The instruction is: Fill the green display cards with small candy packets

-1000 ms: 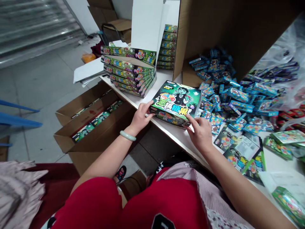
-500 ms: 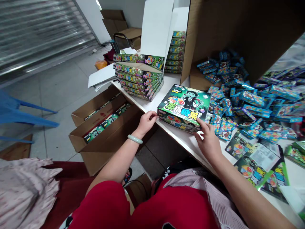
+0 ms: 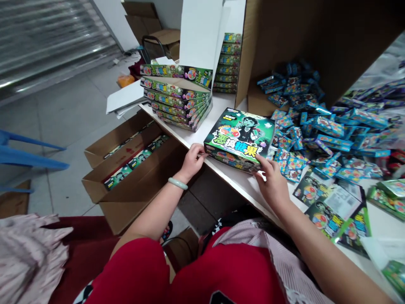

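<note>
A closed green and black candy box (image 3: 239,137) with a cartoon figure and Chinese lettering lies flat on the white table (image 3: 226,102), close to its front edge. My left hand (image 3: 191,164), a pale bangle on its wrist, has thumb and fingers pinched together at the box's near left corner. At the near right corner, my right hand (image 3: 272,181) grips with its fingers against the side and its thumb low at the front. To the left stands a stack of open display boxes (image 3: 177,98), nested with white lids raised.
Many small blue candy packs (image 3: 329,126) are heaped at the right, partly inside a large carton (image 3: 245,55). Flat printed packages (image 3: 327,211) lie nearer. Below the table's left edge, an open carton (image 3: 117,207) holds green boxes. A blue stool (image 3: 31,154) stands far left.
The whole view has shifted slightly, so things sit further left in the picture. Both hands stay at the same two corners of the closed box.
</note>
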A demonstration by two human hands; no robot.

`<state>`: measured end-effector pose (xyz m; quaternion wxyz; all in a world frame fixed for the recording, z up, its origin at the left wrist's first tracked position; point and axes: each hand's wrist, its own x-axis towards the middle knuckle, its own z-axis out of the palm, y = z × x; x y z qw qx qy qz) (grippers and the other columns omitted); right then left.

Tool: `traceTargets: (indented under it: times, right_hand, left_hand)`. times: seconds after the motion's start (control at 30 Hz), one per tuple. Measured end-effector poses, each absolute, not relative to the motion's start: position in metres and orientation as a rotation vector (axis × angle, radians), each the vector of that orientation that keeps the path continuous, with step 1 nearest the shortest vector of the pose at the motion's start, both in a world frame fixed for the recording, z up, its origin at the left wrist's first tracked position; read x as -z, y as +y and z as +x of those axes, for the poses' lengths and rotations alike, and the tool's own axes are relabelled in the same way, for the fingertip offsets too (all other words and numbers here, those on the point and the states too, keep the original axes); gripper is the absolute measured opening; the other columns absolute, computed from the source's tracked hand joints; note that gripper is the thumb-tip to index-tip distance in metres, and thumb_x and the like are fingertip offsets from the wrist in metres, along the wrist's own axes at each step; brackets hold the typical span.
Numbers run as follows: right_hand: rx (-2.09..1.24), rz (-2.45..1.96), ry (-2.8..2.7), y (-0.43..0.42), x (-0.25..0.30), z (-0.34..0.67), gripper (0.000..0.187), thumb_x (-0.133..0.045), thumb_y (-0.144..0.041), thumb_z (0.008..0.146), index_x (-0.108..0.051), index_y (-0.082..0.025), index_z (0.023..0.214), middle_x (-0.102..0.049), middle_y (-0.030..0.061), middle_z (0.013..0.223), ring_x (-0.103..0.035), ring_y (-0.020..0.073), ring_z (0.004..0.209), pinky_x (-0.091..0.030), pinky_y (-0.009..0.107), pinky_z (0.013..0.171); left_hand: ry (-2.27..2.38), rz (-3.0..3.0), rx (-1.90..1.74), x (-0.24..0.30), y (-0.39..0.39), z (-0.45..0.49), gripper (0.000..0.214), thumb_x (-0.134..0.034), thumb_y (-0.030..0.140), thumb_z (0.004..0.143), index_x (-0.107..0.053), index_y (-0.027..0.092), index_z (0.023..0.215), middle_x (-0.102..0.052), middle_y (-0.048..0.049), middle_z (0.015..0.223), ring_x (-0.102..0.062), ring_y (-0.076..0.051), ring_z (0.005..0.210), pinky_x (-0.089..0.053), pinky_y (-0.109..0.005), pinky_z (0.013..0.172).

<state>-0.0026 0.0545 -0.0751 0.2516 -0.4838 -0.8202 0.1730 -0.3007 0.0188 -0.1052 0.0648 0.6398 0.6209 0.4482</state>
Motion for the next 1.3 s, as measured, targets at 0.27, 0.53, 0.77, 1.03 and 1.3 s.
traceTargets:
  times: [0.27, 0.53, 0.77, 1.03, 1.3]
  right_hand:
    - [-0.358, -1.325, -2.270, 0.057, 0.078, -0.003, 0.046, -0.050, -0.026, 0.090, -0.047, -0.032, 0.136, -0.053, 0.0095, 0.113, -0.062, 0.0189, 0.076, -0.051, 0.031, 0.058]
    - [-0.313, -1.293, -2.293, 0.057, 0.077, 0.000, 0.049, -0.049, -0.029, 0.090, -0.045, -0.033, 0.139, -0.054, 0.0096, 0.113, -0.062, 0.0200, 0.077, -0.050, 0.030, 0.056]
    - [-0.281, -1.273, -2.306, 0.056, 0.080, -0.001, 0.051, -0.047, -0.028, 0.091, -0.040, -0.032, 0.141, -0.052, 0.0108, 0.114, -0.062, 0.0197, 0.074, -0.049, 0.030, 0.054]
    - [-0.261, -1.294, -2.310, 0.057, 0.083, -0.001, 0.047, -0.047, -0.027, 0.090, -0.045, -0.031, 0.137, -0.053, 0.0096, 0.112, -0.060, 0.0180, 0.069, -0.048, 0.029, 0.051]
    - [-0.246, -1.274, -2.293, 0.059, 0.084, 0.001, 0.046, -0.048, -0.027, 0.089, -0.047, -0.029, 0.135, -0.053, 0.0102, 0.112, -0.060, 0.0184, 0.070, -0.048, 0.030, 0.052]
  left_hand:
    - [1.776, 2.045, -1.258, 0.098, 0.024, -0.309, 0.008, -0.057, 0.018, 0.083, -0.049, 0.019, 0.081, -0.053, -0.0024, 0.083, -0.052, -0.017, 0.080, -0.045, -0.031, 0.075]
    - [1.805, 2.063, -1.211, 0.094, 0.023, -0.307, 0.010, -0.056, 0.018, 0.084, -0.048, 0.020, 0.078, -0.051, -0.0016, 0.078, -0.050, -0.017, 0.076, -0.044, -0.031, 0.071]
    - [1.857, 2.065, -1.159, 0.094, 0.021, -0.304, 0.016, -0.064, 0.025, 0.081, -0.049, 0.020, 0.081, -0.051, 0.0004, 0.080, -0.051, -0.015, 0.073, -0.043, -0.027, 0.067]
    - [1.824, 2.093, -1.085, 0.080, 0.027, -0.312, 0.015, -0.061, 0.025, 0.082, -0.052, 0.019, 0.072, -0.054, 0.0009, 0.072, -0.052, -0.015, 0.069, -0.042, -0.026, 0.065]
    - [1.952, 2.071, -1.150, 0.097, 0.025, -0.304, 0.020, -0.059, 0.030, 0.087, -0.054, 0.019, 0.072, -0.057, -0.0009, 0.071, -0.055, -0.015, 0.066, -0.046, -0.028, 0.065]
